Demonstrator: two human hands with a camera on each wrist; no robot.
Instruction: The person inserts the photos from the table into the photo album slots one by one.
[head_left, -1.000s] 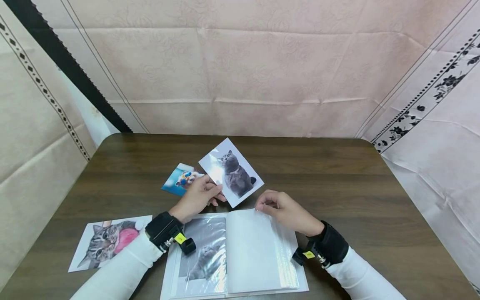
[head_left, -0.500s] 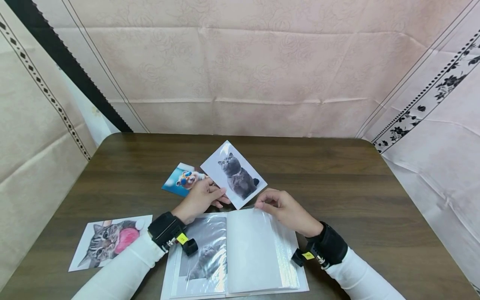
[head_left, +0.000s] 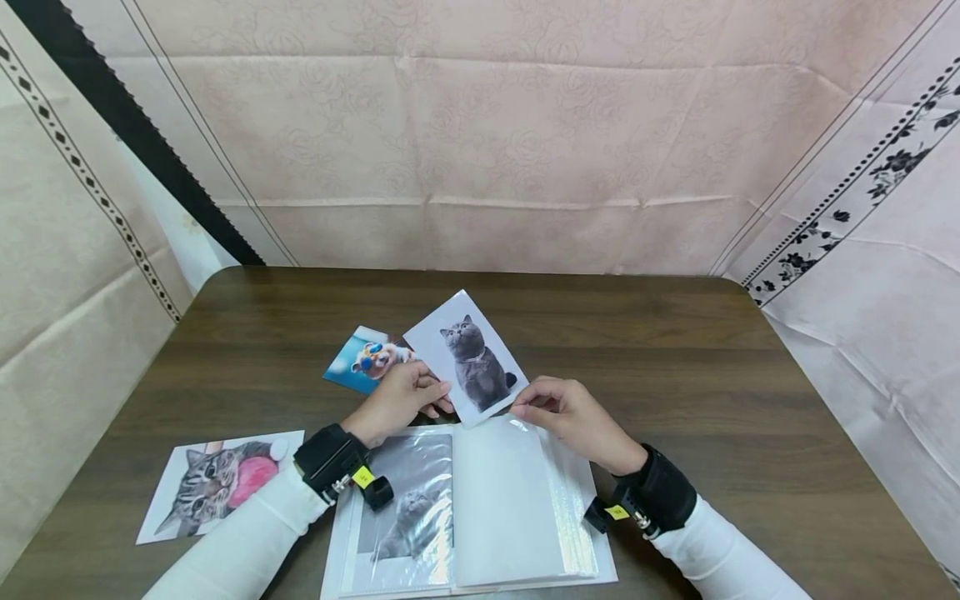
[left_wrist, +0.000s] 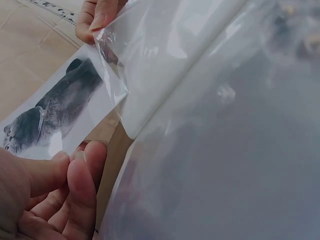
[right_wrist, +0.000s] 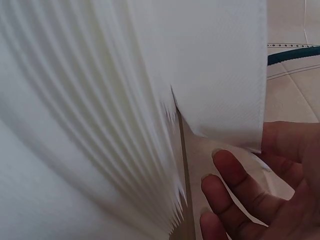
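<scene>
My left hand pinches the lower-left edge of a photo of a grey cat, between thumb and fingers. An open photo album lies below, with a white page on the right and a cat picture under clear film on the left. My right hand pinches the top edge of the right page's clear sleeve. In the left wrist view the photo's lower end overlaps the lifted sleeve corner. The right wrist view shows the right thumb and finger holding a page corner.
A photo of a tabby cat with a pink shape lies left of the album, partly behind the left sleeve. Behind the left hand is a blue picture of an animal in goggles. All lie on a brown wooden table.
The grey cat photo has come down toward the album's top edge and turned a little more upright, its lower corner now at the sleeve. My right hand has stayed in place.
</scene>
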